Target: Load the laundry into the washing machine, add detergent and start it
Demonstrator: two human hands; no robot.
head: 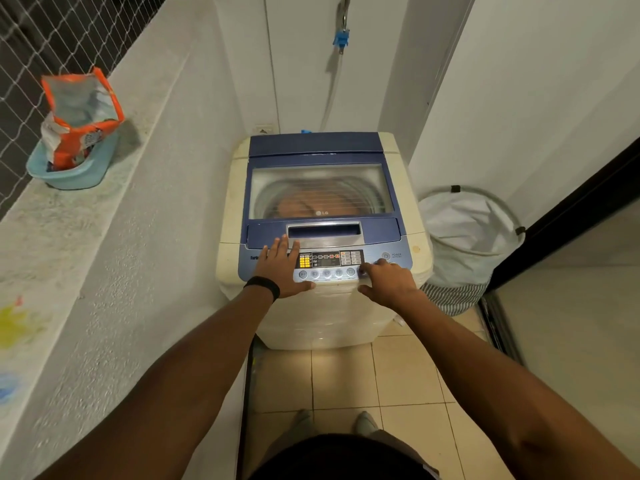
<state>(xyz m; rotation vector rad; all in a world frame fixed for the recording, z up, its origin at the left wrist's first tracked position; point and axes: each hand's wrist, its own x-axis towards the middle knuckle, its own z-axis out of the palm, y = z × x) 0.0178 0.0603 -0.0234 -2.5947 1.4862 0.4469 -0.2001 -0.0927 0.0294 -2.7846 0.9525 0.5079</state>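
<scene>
A cream top-loading washing machine [239, 188] with a blue lid stands ahead of me. Its lid [318, 150] is down, and orange laundry [298, 207] shows through the lid's window. My left hand [282, 266] lies flat with straight fingers on the left end of the control panel [332, 263]. My right hand [389, 280] is at the panel's right end, one fingertip on a round button in the bottom row, the other fingers loosely curled. An open orange detergent bag [81, 116] stands in a light blue basin [74, 169] on the ledge at left.
A white laundry hamper [467, 237] with a striped base stands right of the machine. A netted window runs along the left ledge. A hose with a blue tap fitting [341, 38] hangs on the back wall. Beige tiled floor and my feet are below.
</scene>
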